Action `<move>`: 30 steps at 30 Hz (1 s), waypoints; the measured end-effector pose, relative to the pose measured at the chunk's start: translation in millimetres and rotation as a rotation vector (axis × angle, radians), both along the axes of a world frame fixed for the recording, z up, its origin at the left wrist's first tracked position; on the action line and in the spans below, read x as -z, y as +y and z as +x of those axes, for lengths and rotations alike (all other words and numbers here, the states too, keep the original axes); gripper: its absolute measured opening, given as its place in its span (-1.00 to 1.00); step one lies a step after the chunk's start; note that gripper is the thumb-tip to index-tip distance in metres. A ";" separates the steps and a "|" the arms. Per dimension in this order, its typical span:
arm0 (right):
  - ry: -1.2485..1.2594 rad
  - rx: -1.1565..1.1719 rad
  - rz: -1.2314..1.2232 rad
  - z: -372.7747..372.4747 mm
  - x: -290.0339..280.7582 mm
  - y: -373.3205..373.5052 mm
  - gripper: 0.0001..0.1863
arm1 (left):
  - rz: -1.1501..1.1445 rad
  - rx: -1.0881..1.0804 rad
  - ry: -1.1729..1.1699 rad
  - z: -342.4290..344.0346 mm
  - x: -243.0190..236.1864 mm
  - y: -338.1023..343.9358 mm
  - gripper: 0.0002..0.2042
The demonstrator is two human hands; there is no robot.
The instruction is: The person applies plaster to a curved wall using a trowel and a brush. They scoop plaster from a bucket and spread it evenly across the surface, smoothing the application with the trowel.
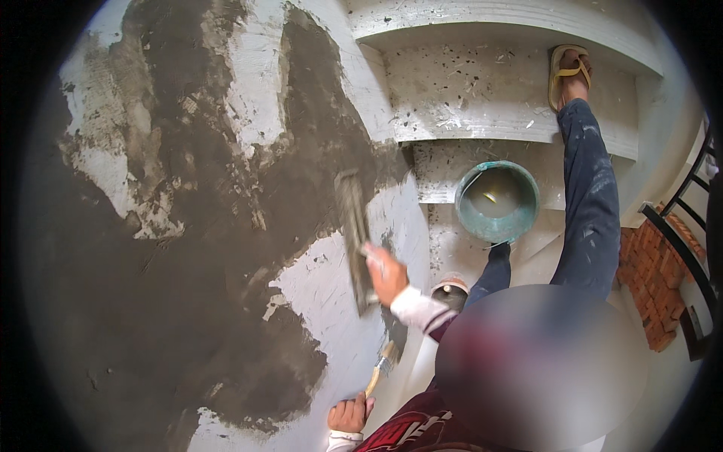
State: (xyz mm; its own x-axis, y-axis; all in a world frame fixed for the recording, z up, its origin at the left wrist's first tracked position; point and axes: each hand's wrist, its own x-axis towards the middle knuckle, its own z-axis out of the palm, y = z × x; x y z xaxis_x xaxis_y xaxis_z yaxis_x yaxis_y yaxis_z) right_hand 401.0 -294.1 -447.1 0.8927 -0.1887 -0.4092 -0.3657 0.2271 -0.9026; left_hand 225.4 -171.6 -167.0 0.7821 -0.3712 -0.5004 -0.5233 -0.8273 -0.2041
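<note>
My right hand [385, 273] grips a long steel trowel [350, 211] smeared with mortar, held against the wall [158, 301], where dark grey wet coating surrounds white patches; the blade is slightly blurred. Lower down, my left hand [348, 414] holds a wooden-handled paintbrush [382, 361] by its handle, bristles upward, beside the wall. A teal bucket [497, 218] with cloudy liquid and a small pale object inside stands on the stairs, to the right of the trowel. A second, smaller container [449, 294] is partly hidden behind my right sleeve.
White, debris-speckled stairs [482, 120] rise beside the wall. My sandaled foot [572, 79] rests on an upper step; my other leg [489, 279] is lower, behind the bucket. At the right are a black railing [681, 241] and stacked red bricks [648, 279]. A blurred oval hides the lower right.
</note>
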 end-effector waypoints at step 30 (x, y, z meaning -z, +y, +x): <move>0.808 0.088 0.530 79.2 259.7 -38.5 -0.70 | 0.257 0.077 0.254 11.8 5.2 7.5 -0.71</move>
